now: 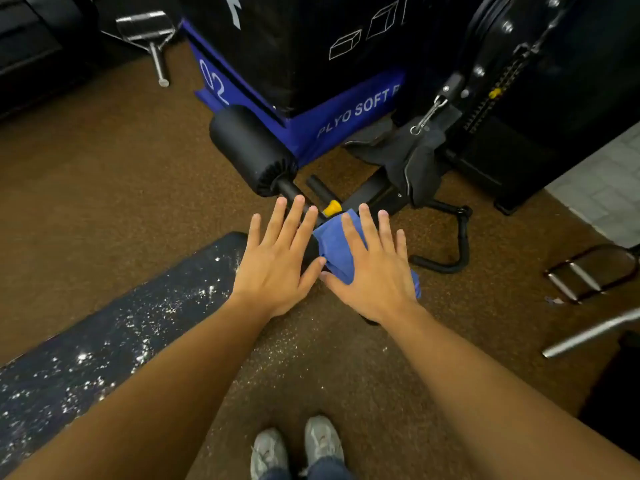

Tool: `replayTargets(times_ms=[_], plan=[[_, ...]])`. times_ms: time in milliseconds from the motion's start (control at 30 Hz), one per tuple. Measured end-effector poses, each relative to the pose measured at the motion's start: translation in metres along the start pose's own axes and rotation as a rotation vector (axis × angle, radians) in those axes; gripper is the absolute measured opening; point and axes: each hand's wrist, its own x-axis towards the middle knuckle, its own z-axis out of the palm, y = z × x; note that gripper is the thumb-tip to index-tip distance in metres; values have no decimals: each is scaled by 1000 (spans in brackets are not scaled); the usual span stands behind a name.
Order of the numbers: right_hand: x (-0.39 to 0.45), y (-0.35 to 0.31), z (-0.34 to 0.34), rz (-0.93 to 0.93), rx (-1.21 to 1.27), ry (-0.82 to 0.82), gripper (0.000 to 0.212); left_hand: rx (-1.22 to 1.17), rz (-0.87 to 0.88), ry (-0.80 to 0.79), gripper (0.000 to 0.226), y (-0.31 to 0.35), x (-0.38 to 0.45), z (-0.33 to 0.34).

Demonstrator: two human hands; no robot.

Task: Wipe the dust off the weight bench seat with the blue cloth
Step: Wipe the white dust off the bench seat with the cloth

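The black weight bench seat [114, 334] runs from the lower left toward the centre and is speckled with white dust. A blue cloth [334, 247] lies at the bench's far end, partly under my right hand [375, 271], whose fingers are straight and spread flat over it. My left hand [277, 258] hovers or rests beside it, fingers straight and spread, its thumb near the cloth's edge. The rest of the cloth is hidden beneath my right palm.
A black foam roller pad [254, 150] and yellow knob [331, 206] sit beyond the bench end. A blue and black plyo box [311, 81] stands behind. Metal cable handles [588, 275] and a bar [588, 336] lie on the brown floor at right. My shoes [298, 448] are below.
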Motion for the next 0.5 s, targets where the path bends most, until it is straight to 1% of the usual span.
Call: replayTargets(times_ms=[100,200,333,500], plan=[[7,0,9,0,-50,-25,95,-4,-33,12,70,-1,0,10],[10,1,20,-11,-86,-38,93,-5,-37,3,69,-3,0,23],[10,1,25,-9,-121,-27,81,-23,-57,-13,70,-5,-1,33],[10,-2,27,-23,-130,17,71,-40,-92,-36,69,-10,-9,38]])
